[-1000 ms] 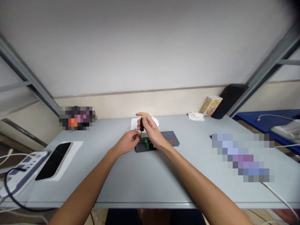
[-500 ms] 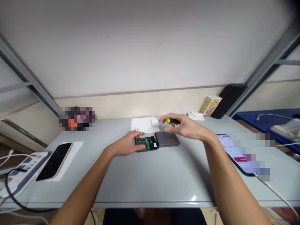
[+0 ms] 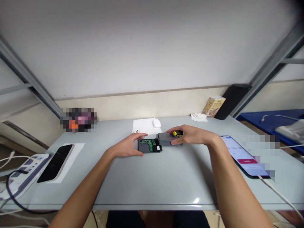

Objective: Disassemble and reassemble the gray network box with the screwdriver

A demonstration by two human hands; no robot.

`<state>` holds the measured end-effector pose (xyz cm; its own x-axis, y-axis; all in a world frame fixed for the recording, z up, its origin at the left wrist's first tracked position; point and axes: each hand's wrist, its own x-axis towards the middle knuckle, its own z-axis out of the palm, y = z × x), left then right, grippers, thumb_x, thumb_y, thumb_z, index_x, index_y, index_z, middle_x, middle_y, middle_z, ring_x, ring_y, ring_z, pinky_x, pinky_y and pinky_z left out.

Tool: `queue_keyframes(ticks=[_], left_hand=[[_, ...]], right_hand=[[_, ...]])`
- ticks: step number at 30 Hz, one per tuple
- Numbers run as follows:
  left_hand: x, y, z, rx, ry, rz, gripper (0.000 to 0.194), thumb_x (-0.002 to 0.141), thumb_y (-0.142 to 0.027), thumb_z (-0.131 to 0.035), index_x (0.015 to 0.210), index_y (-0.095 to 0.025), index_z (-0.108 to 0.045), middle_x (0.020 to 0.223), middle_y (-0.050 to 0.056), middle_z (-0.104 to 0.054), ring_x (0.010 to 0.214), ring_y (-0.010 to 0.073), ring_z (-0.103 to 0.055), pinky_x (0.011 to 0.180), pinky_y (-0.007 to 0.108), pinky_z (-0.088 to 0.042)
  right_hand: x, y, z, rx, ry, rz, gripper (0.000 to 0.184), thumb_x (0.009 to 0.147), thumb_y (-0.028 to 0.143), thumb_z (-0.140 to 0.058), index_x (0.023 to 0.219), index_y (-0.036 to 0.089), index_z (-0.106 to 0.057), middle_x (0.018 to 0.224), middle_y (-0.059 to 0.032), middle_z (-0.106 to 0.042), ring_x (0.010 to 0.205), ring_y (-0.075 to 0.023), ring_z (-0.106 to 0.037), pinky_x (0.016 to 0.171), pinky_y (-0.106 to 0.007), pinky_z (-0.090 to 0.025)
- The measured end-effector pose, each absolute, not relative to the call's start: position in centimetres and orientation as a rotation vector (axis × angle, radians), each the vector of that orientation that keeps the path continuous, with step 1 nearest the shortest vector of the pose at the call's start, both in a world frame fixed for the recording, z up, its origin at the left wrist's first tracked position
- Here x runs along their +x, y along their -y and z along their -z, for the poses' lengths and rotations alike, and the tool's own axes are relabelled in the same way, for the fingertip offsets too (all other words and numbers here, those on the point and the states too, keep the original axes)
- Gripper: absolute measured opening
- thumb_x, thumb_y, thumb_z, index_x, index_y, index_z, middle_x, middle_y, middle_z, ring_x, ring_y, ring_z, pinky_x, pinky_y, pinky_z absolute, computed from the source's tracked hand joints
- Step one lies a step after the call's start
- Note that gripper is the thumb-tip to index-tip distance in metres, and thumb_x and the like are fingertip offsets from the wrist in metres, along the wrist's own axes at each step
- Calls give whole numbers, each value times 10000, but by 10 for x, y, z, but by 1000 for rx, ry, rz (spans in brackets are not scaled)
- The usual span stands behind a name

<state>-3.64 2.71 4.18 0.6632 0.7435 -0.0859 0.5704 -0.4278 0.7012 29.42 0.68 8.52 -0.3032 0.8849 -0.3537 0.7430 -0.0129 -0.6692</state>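
A flat grey casing tray [image 3: 145, 148] with a green circuit board [image 3: 150, 142] on it lies on the table. My left hand [image 3: 127, 145] grips the tray's left end, thumb on the near edge and fingers at the far edge. Just right of the board is the grey box-like cover [image 3: 163, 139], which the board's right end touches or nearly touches. My right hand [image 3: 190, 136] is closed over the cover's right part, thumb in front and fingers behind. In that same palm rests a yellow-and-black screwdriver [image 3: 177, 133]; its shaft is hidden.
Behind the casing lies white paper [image 3: 142, 125] with tiny dark screws [image 3: 137, 131] and a white earbud case [image 3: 156, 123]. A dark phone [image 3: 55, 163] and a power strip [image 3: 26, 174] are left. On the right are a lit phone [image 3: 247, 161], tissue [image 3: 199, 117] and a carton [image 3: 213, 106].
My right hand has come down from above the cover and taken hold of it, keeping the screwdriver. My left thumb has shifted from over the board to the tray's near edge.
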Motion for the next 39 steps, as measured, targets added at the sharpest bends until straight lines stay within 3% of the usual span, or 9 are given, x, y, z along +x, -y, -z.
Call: queue_keyframes(ticks=[11,14,18,24,28,31,33,35,39], left_hand=[[-26,-27,-20,2156,-1044,-427,944,703,-427,-920,1546,-344,-502,1401,102,-605,1233,306,-578,1098,472,-471],[-23,-28,-14,2163,-1077,-456,981,700,-436,-930,1568,-357,-479,1387,100,-612,1252,313,-576,1125,483,-446],[-21,-27,-9,2164,-1084,-469,1042,697,-458,-935,1603,-357,-430,1368,110,-603,1272,319,-576,1119,481,-458],[-17,-19,-21,2357,-996,-467,723,771,-488,-876,1428,-335,-617,1303,69,-677,1267,309,-588,1139,496,-455],[-13,-11,-27,2523,-1025,-477,592,883,-548,-747,1399,-279,-636,1327,87,-702,1232,303,-630,1122,490,-465],[-12,-8,-31,2571,-1054,-465,504,950,-545,-647,1366,-262,-663,1250,89,-741,1127,290,-678,1010,453,-521],[-12,-7,-33,2555,-1061,-475,404,1004,-504,-562,1294,-259,-702,1131,73,-766,998,257,-699,947,417,-527],[-12,-8,-36,2504,-1095,-496,379,1054,-472,-454,1098,-236,-746,954,56,-754,852,223,-677,850,371,-517],[-12,-11,-36,2350,-1214,-535,573,1098,-498,-277,690,-202,-550,672,12,-573,633,173,-520,644,312,-412]], right_hand=[[255,-7,-63,-1575,2129,-1260,650,601,237,-874,1181,261,-584,1157,-50,-673,854,-200,-659,719,-302,-531],[250,-9,-59,-1508,2160,-1237,631,630,281,-874,1187,263,-577,1177,-54,-657,866,-199,-647,721,-307,-531],[246,-12,-51,-1367,2214,-1169,644,631,332,-900,1207,257,-622,1264,-72,-632,1044,-235,-646,850,-331,-548],[241,-19,-52,-1232,2109,-981,287,897,467,-689,1068,239,-723,1131,-78,-719,1032,-244,-665,933,-390,-516],[239,-24,-56,-1111,1698,-559,396,1007,558,-510,1098,231,-715,1153,-93,-715,1055,-239,-653,967,-389,-484],[241,-27,-54,-1175,1450,-411,549,1041,651,-354,1124,238,-707,936,-64,-679,842,-208,-620,816,-356,-482],[241,-29,-50,-1224,1318,-456,614,1024,712,-314,1045,238,-704,688,-5,-549,643,-178,-522,665,-322,-434],[239,-34,-43,-1196,1229,-554,642,987,768,-340,996,231,-691,598,29,-446,564,-160,-457,581,-298,-382],[228,-42,-28,-1153,1247,-747,698,888,852,-445,988,209,-699,674,3,-551,600,-154,-502,580,-287,-406]])
